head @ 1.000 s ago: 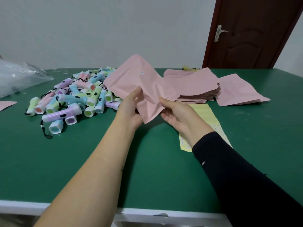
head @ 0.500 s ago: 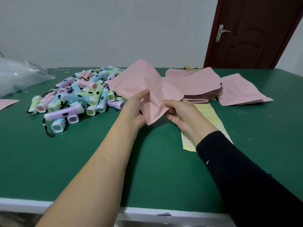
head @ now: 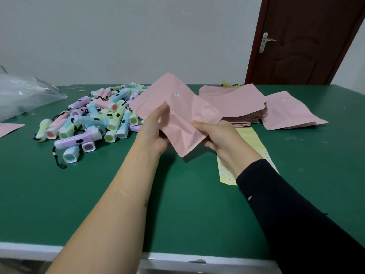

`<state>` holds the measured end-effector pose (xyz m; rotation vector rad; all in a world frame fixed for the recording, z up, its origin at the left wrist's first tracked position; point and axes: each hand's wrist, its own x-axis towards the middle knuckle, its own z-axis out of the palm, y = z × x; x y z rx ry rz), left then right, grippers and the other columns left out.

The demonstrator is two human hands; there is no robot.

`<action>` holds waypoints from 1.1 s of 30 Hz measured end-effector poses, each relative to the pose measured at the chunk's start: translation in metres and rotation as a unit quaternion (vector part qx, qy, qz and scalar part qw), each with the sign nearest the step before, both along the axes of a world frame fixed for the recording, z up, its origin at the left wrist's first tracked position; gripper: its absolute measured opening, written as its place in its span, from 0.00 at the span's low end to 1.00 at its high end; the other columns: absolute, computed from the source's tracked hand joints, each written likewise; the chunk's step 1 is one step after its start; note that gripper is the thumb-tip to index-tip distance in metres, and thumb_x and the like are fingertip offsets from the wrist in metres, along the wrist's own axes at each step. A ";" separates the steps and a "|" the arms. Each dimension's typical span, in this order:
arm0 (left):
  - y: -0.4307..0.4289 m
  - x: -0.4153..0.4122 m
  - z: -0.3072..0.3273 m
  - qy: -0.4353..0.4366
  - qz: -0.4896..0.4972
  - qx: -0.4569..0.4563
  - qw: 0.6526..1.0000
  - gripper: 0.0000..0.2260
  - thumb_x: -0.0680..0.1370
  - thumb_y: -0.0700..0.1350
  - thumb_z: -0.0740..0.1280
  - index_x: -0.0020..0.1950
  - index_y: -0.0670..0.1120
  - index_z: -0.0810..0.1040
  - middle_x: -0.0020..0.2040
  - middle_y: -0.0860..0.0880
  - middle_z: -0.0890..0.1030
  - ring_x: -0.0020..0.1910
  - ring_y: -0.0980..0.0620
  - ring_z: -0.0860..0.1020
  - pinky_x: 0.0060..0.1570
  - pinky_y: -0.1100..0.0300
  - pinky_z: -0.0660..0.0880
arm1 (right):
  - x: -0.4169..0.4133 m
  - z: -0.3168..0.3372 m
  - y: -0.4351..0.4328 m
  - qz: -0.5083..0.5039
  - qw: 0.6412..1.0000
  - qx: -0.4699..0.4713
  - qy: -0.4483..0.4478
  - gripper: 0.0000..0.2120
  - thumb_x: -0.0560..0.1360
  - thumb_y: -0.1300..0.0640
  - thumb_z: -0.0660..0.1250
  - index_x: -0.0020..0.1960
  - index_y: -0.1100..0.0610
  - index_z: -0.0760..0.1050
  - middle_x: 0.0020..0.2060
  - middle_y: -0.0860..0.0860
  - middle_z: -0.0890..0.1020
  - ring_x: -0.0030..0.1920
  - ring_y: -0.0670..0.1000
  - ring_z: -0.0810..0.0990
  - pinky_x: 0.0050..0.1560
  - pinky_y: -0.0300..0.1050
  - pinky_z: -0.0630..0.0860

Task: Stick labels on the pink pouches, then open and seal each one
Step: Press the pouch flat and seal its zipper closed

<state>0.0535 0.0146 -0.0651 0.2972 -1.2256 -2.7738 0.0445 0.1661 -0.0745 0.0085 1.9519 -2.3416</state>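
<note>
I hold a pink pouch [head: 177, 113] above the green table, tilted, with a small round white label [head: 176, 94] on its upper face. My left hand [head: 156, 131] grips its left edge, thumb on top. My right hand [head: 219, 137] pinches its right edge near the lower corner. Behind it lies a stack of pink pouches [head: 243, 109], and one labelled pouch [head: 290, 111] lies flat to the right. A yellow label sheet [head: 252, 139] lies under my right wrist.
A heap of pastel toy flashlights [head: 92, 123] with black cords covers the table's left middle. A clear plastic bag [head: 23, 93] sits at far left, with a pink pouch corner [head: 7, 128] near it. A brown door [head: 300, 40] stands behind the green table [head: 98, 194].
The pouch has risen slightly and shifted a little right between my hands; my left thumb has moved further up onto its face. Both hands keep their hold.
</note>
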 end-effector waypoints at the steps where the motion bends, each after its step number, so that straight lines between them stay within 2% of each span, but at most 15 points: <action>1: -0.001 -0.001 0.000 -0.004 0.008 -0.001 1.000 0.08 0.74 0.41 0.74 0.51 0.42 0.80 0.44 0.44 0.86 0.44 0.45 0.86 0.52 0.44 0.80 | 0.000 0.001 0.000 0.000 1.000 0.009 0.005 0.12 0.72 0.61 0.74 0.55 0.58 0.79 0.50 0.53 0.85 0.53 0.54 0.83 0.62 0.57 0.76; 6: 0.002 -0.002 -0.001 -0.007 0.020 0.010 1.000 0.07 0.75 0.40 0.73 0.51 0.42 0.79 0.42 0.44 0.86 0.41 0.45 0.86 0.52 0.45 0.81 | 0.003 0.000 -0.002 -0.009 1.000 0.018 0.016 0.11 0.72 0.60 0.74 0.54 0.58 0.79 0.52 0.54 0.85 0.55 0.55 0.83 0.61 0.57 0.77; 10: 0.001 -0.003 -0.001 0.001 0.041 0.032 0.999 0.06 0.76 0.40 0.72 0.51 0.42 0.78 0.39 0.45 0.86 0.38 0.46 0.86 0.53 0.44 0.80 | 0.005 -0.001 -0.003 0.021 1.000 -0.008 0.004 0.08 0.74 0.56 0.73 0.52 0.54 0.78 0.50 0.49 0.85 0.50 0.49 0.84 0.49 0.47 0.81; 14: 0.003 -0.003 0.000 -0.006 0.059 0.065 0.996 0.05 0.78 0.42 0.71 0.48 0.42 0.77 0.36 0.45 0.85 0.40 0.45 0.84 0.56 0.42 0.78 | 0.006 0.000 -0.005 0.031 0.999 0.011 -0.002 0.05 0.75 0.55 0.72 0.49 0.55 0.80 0.43 0.49 0.86 0.39 0.47 0.84 0.38 0.39 0.81; 20: 0.002 -0.004 0.001 -0.002 0.038 0.118 0.992 0.11 0.79 0.49 0.69 0.52 0.42 0.78 0.38 0.42 0.86 0.48 0.41 0.83 0.48 0.42 0.80 | 0.008 0.002 -0.002 0.011 1.000 -0.023 0.001 0.03 0.73 0.59 0.74 0.42 0.57 0.81 0.34 0.47 0.84 0.26 0.41 0.78 0.38 0.36 0.81; 24: 0.002 -0.006 0.001 0.008 0.031 0.131 0.991 0.13 0.78 0.50 0.70 0.57 0.41 0.78 0.44 0.41 0.86 0.49 0.40 0.83 0.52 0.38 0.79 | 0.008 0.004 -0.003 0.014 0.998 -0.044 -0.044 0.05 0.73 0.59 0.74 0.40 0.54 0.79 0.32 0.47 0.82 0.29 0.43 0.76 0.31 0.32 0.77; 27: 0.004 -0.006 0.001 0.013 0.035 0.124 0.992 0.13 0.78 0.50 0.71 0.55 0.41 0.79 0.43 0.41 0.86 0.44 0.41 0.85 0.55 0.37 0.78 | 0.007 0.005 -0.002 0.017 0.993 -0.081 -0.083 0.08 0.73 0.60 0.73 0.39 0.54 0.76 0.27 0.45 0.81 0.30 0.45 0.75 0.29 0.32 0.75; 30: 0.006 -0.006 0.003 0.021 0.039 0.111 0.993 0.13 0.78 0.50 0.70 0.53 0.41 0.79 0.43 0.42 0.86 0.43 0.43 0.85 0.54 0.40 0.79 | 0.005 0.004 -0.002 0.011 0.991 -0.098 -0.093 0.09 0.73 0.61 0.73 0.38 0.54 0.75 0.26 0.46 0.81 0.29 0.45 0.75 0.28 0.32 0.74; 33: 0.008 -0.006 0.004 0.040 0.035 0.086 0.995 0.10 0.79 0.47 0.69 0.52 0.41 0.79 0.45 0.44 0.86 0.45 0.46 0.85 0.55 0.45 0.79 | 0.002 0.005 -0.001 0.000 0.987 -0.129 -0.098 0.08 0.74 0.62 0.72 0.40 0.56 0.75 0.26 0.47 0.81 0.24 0.42 0.76 0.26 0.32 0.74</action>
